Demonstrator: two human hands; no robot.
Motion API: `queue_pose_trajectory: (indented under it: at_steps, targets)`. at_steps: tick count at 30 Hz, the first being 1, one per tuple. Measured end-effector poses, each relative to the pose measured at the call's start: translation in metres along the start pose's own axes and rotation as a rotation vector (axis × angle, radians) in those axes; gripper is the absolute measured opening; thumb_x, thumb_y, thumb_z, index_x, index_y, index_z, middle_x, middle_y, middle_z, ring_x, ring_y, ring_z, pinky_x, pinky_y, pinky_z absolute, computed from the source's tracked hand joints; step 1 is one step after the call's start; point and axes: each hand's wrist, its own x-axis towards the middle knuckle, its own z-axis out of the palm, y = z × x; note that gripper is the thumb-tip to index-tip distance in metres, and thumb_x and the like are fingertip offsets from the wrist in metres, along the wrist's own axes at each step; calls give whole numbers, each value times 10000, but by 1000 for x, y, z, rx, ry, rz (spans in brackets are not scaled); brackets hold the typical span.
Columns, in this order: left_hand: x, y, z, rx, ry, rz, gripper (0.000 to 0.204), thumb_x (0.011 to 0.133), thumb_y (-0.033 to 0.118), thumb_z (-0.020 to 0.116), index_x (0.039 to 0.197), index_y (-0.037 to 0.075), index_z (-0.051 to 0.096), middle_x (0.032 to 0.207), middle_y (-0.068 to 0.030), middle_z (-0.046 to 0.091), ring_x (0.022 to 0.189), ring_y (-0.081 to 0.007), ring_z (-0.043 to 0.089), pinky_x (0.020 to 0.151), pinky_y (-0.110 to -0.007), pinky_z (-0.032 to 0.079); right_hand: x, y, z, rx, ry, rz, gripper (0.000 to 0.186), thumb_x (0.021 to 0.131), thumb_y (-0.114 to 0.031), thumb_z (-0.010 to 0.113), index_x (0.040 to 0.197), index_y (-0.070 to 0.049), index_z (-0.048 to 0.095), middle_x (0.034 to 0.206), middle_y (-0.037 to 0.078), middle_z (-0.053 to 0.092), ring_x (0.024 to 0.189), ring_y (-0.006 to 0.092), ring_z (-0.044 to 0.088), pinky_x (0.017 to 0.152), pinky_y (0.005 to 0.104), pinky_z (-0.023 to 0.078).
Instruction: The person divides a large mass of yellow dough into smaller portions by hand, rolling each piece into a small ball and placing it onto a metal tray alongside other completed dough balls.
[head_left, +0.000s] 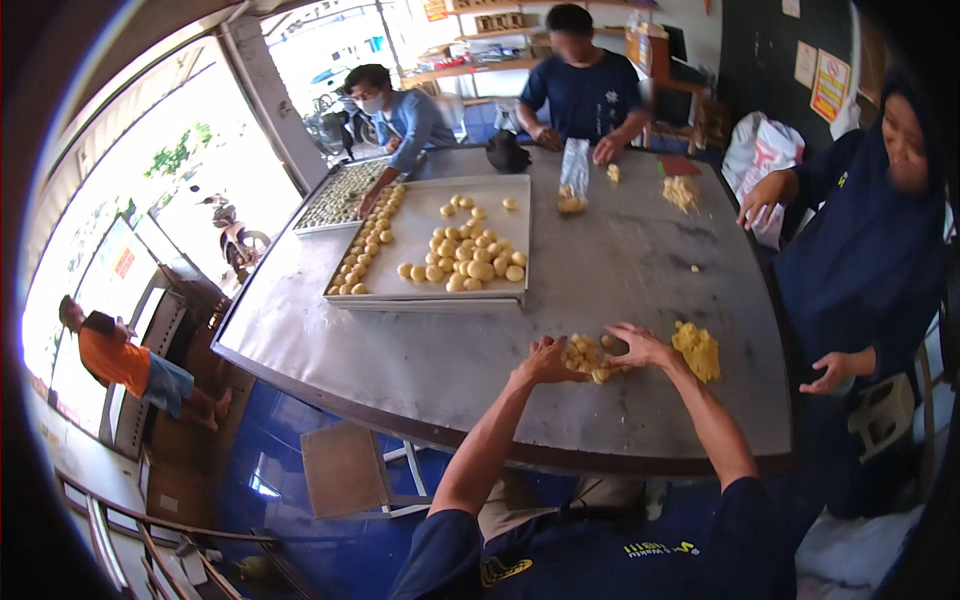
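Steel-grey and dull, the table spreads out beneath my hands. Small pieces of yellow dough sit in a loose pile near the edge closest to me, between my palms. My left hand curves round the pile's left side, thumb and fingers apart. My right hand arches over the right side, its thumb and fingers spread, with one piece in the gap; I can't tell whether it touches my skin. Just right of that hand lies a brighter yellow lump.

Ahead and to the left, a tray holds a heap of balls, with more lined along its left side. Beyond it stands a second tray full of small pieces. A co-worker in light blue reaches toward the row of balls. Across from me, someone in dark blue has a hand either side of a clear bag.
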Motion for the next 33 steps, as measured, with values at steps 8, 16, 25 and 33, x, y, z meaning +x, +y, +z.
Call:
queue_pose_trajectory:
  at_steps: [8,16,25,33]
  targets:
    - [5,9,14,-466,-179,15,1053,574,375,966,1374,-47,426,1329,-304,543,1281,-450,506,1033,-497,476,-24,8,57,171,112,-298,1129,670,-293,916,1575,-31,295,1616,217,301,1468,391,337,1183,443,360]
    - [5,4,24,-140,-52,-5,1075,574,350,963,1396,-32,385,1287,-313,565,1213,-442,582,1011,-483,505,-18,-7,50,37,95,23,1203,574,-245,972,1550,-35,301,1491,219,382,1358,430,429,1140,458,422]
    - [-8,24,1,-1230,-124,-32,603,899,132,744,1401,29,426,1204,-156,639,1060,-248,680,777,-378,625,-17,-35,73,407,482,-120,906,695,-328,900,1422,8,476,1303,250,570,1262,401,534,1047,444,471]
    - [-16,1,10,-573,242,-102,319,960,203,687,1197,13,591,1053,-123,708,980,-227,703,807,-379,594,-90,23,41,158,993,152,793,776,-145,832,1459,16,464,1276,238,609,1219,374,568,1054,459,444]
